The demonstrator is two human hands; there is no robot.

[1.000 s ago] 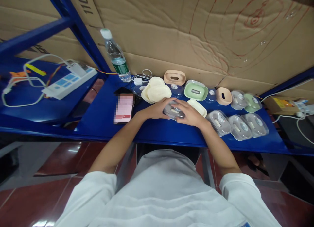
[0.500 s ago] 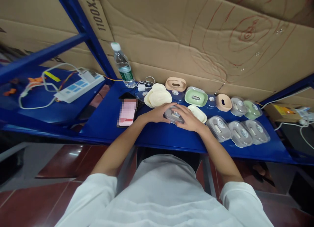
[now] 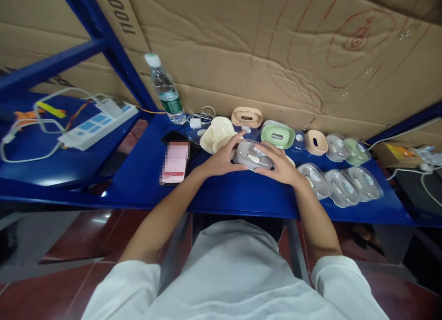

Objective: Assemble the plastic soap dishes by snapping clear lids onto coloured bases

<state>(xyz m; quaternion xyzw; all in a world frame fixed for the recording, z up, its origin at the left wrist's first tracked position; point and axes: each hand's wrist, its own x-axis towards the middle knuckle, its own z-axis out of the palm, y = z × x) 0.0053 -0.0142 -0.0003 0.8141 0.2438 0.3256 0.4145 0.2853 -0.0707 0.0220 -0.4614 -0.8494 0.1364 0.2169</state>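
Between my two hands is a grey box with a clear lid (image 3: pixel 252 155), held above the blue table (image 3: pixel 224 195). My left hand (image 3: pixel 226 158) grips its left end, the thumb along the near side. On its right end lies my right hand (image 3: pixel 280 164), fingers on top and thumb at the near edge. Cream trays (image 3: pixel 217 132) lie behind my left hand. A green dish (image 3: pixel 278 136) and a peach one (image 3: pixel 247 117) stand behind the box. Another cream piece (image 3: pixel 290 160) is mostly hidden by my right hand.
Three lidded grey boxes (image 3: pixel 342 187) sit at the right, with a peach dish (image 3: pixel 316 142) and a green lidded box (image 3: pixel 357 152) behind. At the left are a phone (image 3: pixel 175 162), a water bottle (image 3: pixel 167 92) and a power strip (image 3: pixel 100 125). Cardboard (image 3: pixel 214 48) rises behind.
The grey box has turned and shifted slightly right between my hands, and more of its lid shows. My right hand has moved right and its fingers are spread wider along the box.
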